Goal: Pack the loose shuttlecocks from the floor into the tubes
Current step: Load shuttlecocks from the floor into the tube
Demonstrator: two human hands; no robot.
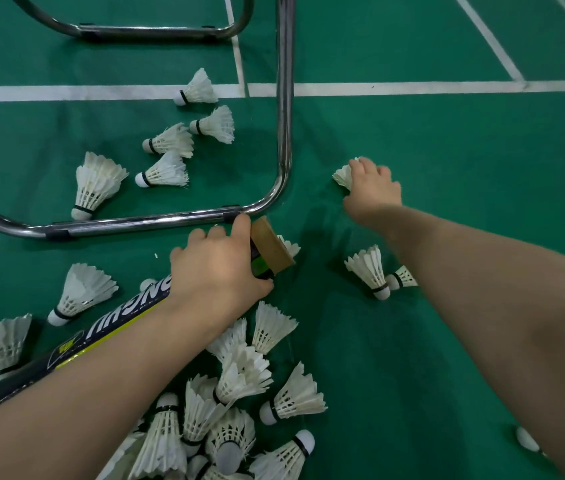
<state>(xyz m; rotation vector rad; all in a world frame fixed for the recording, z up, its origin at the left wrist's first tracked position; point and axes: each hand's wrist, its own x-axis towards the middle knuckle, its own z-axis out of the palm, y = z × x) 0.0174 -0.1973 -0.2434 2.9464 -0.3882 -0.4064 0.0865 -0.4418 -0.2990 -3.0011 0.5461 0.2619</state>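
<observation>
Tube (115, 323) ran slantwise over the green floor (447, 150), its cardboard mouth just beside the chrome frame's (284, 133) corner. The left grip (215, 268) curled round the tube. The right grip (373, 188), right of the frame, closed on one shuttlecock (342, 174). Loose shuttlecocks (239, 410) lay heaped beneath the left forearm.

Left arm enters from seven o'clock, left hand (218, 268) gripping a tube (118, 329) at centre. Right arm enters from four o'clock, right hand (373, 192) gripping a shuttlecock (342, 176) at two o'clock.
</observation>
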